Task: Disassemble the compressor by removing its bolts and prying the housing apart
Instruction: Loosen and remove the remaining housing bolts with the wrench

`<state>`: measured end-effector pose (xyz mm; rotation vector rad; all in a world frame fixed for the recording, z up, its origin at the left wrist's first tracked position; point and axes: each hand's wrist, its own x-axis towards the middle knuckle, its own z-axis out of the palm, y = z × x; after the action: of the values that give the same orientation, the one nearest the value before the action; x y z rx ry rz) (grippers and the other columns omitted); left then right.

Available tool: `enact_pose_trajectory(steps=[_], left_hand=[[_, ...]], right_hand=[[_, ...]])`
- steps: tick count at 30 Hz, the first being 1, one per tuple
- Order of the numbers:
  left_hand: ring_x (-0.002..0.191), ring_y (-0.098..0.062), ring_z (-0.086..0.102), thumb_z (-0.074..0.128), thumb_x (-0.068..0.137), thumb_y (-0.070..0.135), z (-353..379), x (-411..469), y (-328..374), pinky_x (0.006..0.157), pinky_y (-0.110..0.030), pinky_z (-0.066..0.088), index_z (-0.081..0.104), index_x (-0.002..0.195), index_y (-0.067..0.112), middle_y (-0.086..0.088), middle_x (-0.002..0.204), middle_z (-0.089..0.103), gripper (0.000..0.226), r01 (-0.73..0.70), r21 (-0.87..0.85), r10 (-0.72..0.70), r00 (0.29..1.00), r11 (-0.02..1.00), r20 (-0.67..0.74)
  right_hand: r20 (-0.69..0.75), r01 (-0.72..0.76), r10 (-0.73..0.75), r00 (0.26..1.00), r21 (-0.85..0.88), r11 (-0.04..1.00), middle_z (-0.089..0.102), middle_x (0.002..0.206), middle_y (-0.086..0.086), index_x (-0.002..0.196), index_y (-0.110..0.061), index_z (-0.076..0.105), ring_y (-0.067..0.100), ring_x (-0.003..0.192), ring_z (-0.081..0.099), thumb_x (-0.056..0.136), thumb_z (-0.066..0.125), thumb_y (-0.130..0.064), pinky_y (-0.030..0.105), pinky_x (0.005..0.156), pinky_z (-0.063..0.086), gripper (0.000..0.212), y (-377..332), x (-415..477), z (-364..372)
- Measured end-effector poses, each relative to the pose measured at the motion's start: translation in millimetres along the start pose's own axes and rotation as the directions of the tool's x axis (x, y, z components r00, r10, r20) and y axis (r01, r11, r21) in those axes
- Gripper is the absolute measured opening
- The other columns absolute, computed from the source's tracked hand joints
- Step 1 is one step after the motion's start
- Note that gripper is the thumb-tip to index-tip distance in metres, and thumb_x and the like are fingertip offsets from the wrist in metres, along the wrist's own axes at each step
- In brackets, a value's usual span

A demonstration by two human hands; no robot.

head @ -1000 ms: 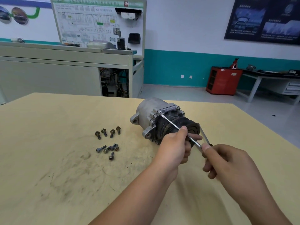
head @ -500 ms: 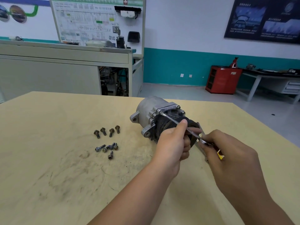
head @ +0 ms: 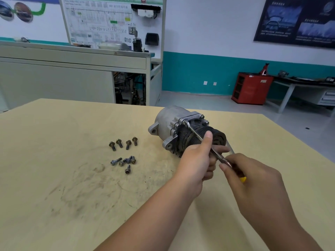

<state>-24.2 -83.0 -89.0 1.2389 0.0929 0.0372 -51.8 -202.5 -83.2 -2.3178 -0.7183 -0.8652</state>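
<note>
The grey compressor (head: 168,120) lies on its side on the wooden table (head: 54,160), its black pulley (head: 218,137) facing me. A screwdriver's metal shaft (head: 194,134) runs from the seam of the front housing plate down to my hands. My left hand (head: 196,163) is closed around the shaft in front of the pulley, thumb pressed on top. My right hand (head: 253,180) grips the handle, whose yellow end (head: 243,179) peeks out. Several removed bolts (head: 123,144) lie to the left, with a second loose cluster (head: 125,161) nearer me.
A thin grey metal piece (head: 230,148) shows just behind my right hand. Past the table's far edge stand a grey workbench (head: 72,69) with a training board, a red cabinet (head: 252,88) and another bench (head: 299,86) at the right.
My right hand has slid up and closed over the screwdriver handle, nearer my left hand. The shaft tip stays at the housing plate. The compressor and bolts have not moved.
</note>
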Motion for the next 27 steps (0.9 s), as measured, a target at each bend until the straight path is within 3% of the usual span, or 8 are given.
enact_pose_trajectory(steps=[4,8,12,15,18,22,25,27], left_hand=[[0.037,-0.006,0.015,0.030,0.104,0.031,4,2,-2,0.038,-0.017,0.016,0.069,0.088,0.007,0.010,0.040,0.022,0.048,0.007,0.078,-0.009,1.000,0.997,0.028],[0.038,-0.006,0.014,0.026,0.105,0.030,7,2,-2,0.040,-0.018,0.015,0.068,0.091,0.005,0.009,0.040,0.020,0.051,0.001,0.046,-0.004,0.998,0.999,0.057],[0.039,-0.006,0.014,0.025,0.105,0.032,9,5,-2,0.040,-0.017,0.015,0.068,0.096,0.005,0.008,0.040,0.021,0.052,0.007,-0.036,-0.003,0.996,0.999,0.087],[0.038,-0.005,0.015,0.029,0.104,0.038,10,5,-3,0.039,-0.015,0.015,0.067,0.093,0.007,0.008,0.041,0.022,0.051,0.015,-0.072,-0.009,0.997,0.997,0.081],[0.036,-0.004,0.015,0.038,0.101,0.045,11,2,-4,0.037,-0.015,0.014,0.057,0.067,0.015,0.010,0.040,0.023,0.049,-0.026,-0.028,0.027,0.999,0.999,0.037],[0.035,-0.006,0.013,0.042,0.101,0.035,6,5,-1,0.038,-0.016,0.013,0.040,0.053,0.020,0.009,0.039,0.022,0.051,-0.075,-0.011,0.075,0.997,0.997,-0.002],[0.038,-0.008,0.015,0.036,0.101,0.026,4,5,4,0.039,-0.017,0.015,0.043,0.069,0.008,0.001,0.041,0.025,0.038,-0.093,0.050,0.091,0.995,0.994,0.025],[0.049,-0.013,0.022,0.035,0.099,0.026,4,4,5,0.045,-0.021,0.018,0.057,0.070,0.008,-0.009,0.059,0.035,0.041,-0.087,0.084,0.086,0.996,0.993,0.019]], right_hand=[[0.006,0.008,-0.008,1.000,0.016,1.000,0.057,0.058,-0.001,0.071,-0.008,0.066,0.014,0.054,0.050,0.071,0.076,0.003,0.020,0.057,0.036,0.015,10,-5,-1],[0.131,-0.354,0.329,0.935,0.358,0.864,0.063,0.061,-0.009,0.064,-0.025,0.063,0.001,0.059,0.053,0.080,0.067,-0.040,0.005,0.052,0.036,0.023,4,1,-6],[0.210,-0.503,0.457,0.864,0.351,0.790,0.061,0.059,0.000,0.070,-0.022,0.062,0.007,0.053,0.050,0.084,0.064,-0.025,0.015,0.047,0.035,0.015,10,11,-3],[0.137,-0.451,0.430,0.893,0.308,0.838,0.060,0.059,-0.002,0.071,-0.023,0.057,0.008,0.050,0.048,0.082,0.065,-0.018,0.019,0.046,0.035,0.015,11,14,-2],[0.005,-0.164,0.165,0.986,0.102,0.981,0.055,0.055,-0.005,0.071,-0.019,0.055,0.009,0.055,0.051,0.077,0.066,-0.008,0.017,0.050,0.036,0.017,9,17,-6],[-0.042,0.116,-0.124,0.991,-0.164,0.980,0.053,0.061,0.001,0.069,-0.008,0.056,0.029,0.058,0.048,0.079,0.058,-0.006,0.032,0.046,0.037,0.010,12,22,-9],[-0.077,0.073,-0.083,0.994,-0.128,0.989,0.053,0.062,-0.002,0.069,-0.011,0.058,0.026,0.061,0.050,0.082,0.062,-0.011,0.030,0.047,0.038,0.014,8,19,-8],[-0.045,-0.095,0.097,0.994,0.038,0.995,0.053,0.061,-0.008,0.069,-0.018,0.056,0.018,0.061,0.051,0.079,0.066,-0.037,0.024,0.050,0.036,0.023,0,15,-8]])
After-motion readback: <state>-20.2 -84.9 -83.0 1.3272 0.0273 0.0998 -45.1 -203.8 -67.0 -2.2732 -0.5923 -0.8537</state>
